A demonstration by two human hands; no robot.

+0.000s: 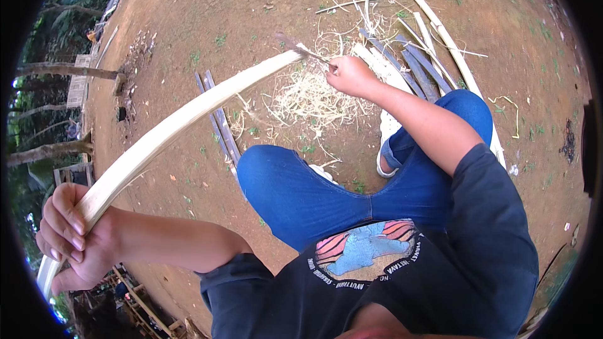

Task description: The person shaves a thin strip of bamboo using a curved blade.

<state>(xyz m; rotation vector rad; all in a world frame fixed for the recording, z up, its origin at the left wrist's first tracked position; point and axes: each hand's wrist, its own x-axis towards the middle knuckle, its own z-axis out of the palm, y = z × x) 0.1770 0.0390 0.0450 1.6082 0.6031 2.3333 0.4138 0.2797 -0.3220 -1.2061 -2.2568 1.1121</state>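
Observation:
My left hand (69, 238) grips the near end of a long pale bamboo strip (176, 122), which arcs up and to the right over bare dirt. My right hand (348, 75) is closed on the handle of a knife (295, 46), whose dark blade lies against the strip's far tip. Below that tip lies a heap of pale curly shavings (311, 97). My knees in blue jeans (301, 188) are bent under the strip.
Several split bamboo slats, grey and pale (418, 56), lie on the ground beyond my right hand. Two dark slats (220, 122) lie under the strip. Trees and a wooden structure (72, 85) border the dirt yard at the left.

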